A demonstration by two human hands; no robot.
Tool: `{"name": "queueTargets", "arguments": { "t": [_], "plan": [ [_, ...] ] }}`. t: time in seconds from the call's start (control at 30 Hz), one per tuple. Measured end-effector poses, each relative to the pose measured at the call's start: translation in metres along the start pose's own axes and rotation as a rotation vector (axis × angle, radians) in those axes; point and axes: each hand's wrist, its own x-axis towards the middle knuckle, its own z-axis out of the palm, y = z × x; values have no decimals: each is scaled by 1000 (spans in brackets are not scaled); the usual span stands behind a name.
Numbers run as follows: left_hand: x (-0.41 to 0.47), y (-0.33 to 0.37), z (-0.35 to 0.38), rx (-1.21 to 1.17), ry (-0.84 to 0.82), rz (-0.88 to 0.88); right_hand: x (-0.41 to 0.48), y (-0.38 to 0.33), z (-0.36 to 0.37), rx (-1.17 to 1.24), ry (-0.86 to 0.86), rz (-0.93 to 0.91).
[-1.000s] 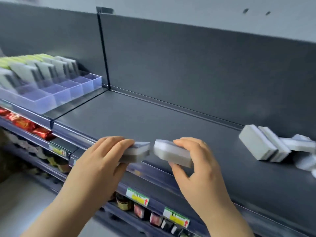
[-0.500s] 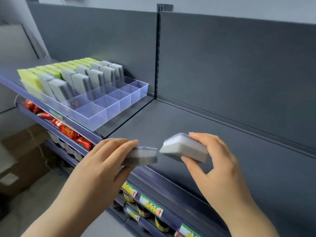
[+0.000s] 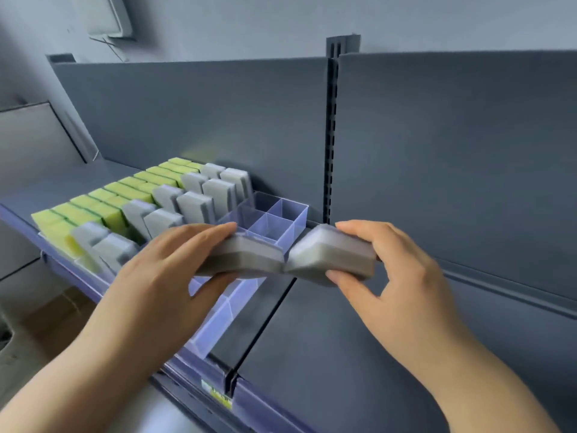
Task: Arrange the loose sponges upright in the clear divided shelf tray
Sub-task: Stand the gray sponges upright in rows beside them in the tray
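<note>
My left hand [image 3: 159, 276] grips a grey sponge [image 3: 243, 259] lying flat, held over the right part of the clear divided tray [image 3: 298, 218]. A second grey sponge [image 3: 334, 256] is in my right hand [image 3: 402, 276], tilted, its end touching the first sponge. The tray sits on the left shelf section. Several yellow-green sponges [image 3: 103, 207] stand upright in its left rows and several grey sponges [image 3: 199, 195] in the rows beside them. The compartments at the tray's right end hold nothing.
The dark grey shelf [image 3: 359, 354] to the right of the seam is bare. A slotted upright post [image 3: 331, 135] rises behind the tray's right end. The shelf's front rail [image 3: 218, 398] carries a price label.
The view has swung left, so the tray now lies right under my hands. Both hands carried their sponges left and up, and the two sponges now touch.
</note>
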Motion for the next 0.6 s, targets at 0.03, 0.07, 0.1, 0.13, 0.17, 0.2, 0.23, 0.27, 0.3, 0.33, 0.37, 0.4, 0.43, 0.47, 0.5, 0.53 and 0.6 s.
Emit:
{"name": "queueTargets", "arguments": {
  "t": [0.03,0.07,0.1,0.13,0.17,0.2,0.23,0.27,0.3,0.33,0.37,0.4,0.43,0.47,0.5,0.53,0.6],
  "plan": [
    [6,-11,1,-25,4,-26,5,1,5,-4,1,16],
    [14,-22,0,-46,8,-41,10,3,10,-18,5,28],
    [23,-33,-1,-55,16,-44,17,5,15,-37,11,36],
    [32,-45,-3,-54,25,-40,23,6,19,-53,14,42],
    [42,-57,-5,-47,32,-30,31,6,23,-69,17,46],
    [52,-68,-7,-36,35,-11,39,6,27,-91,22,51],
    [62,-79,-10,-27,35,17,48,5,31,-116,30,56],
    [72,-91,-12,-23,34,45,58,3,36,-138,37,64],
    [82,-102,-15,-24,27,71,67,0,41,-155,42,75],
    [93,-112,-16,-25,15,92,77,-4,46,-169,46,84],
    [104,-122,-16,-27,-2,111,87,-6,51,-184,53,92],
    [115,-131,-15,-32,-19,130,96,-8,57,-199,61,101],
    [126,-139,-11,-43,-36,144,105,-9,63,-215,69,113],
    [137,-147,-7,-58,-51,154,113,-9,69,-233,77,128],
    [147,-154,0,-72,-67,161,121,-9,75,-253,83,144],
    [157,-161,8,-84,-86,170,128,-7,82,-275,84,161],
    [174,-172,24,-105,-138,201,139,-2,95,-310,67,208]
  ]
}}
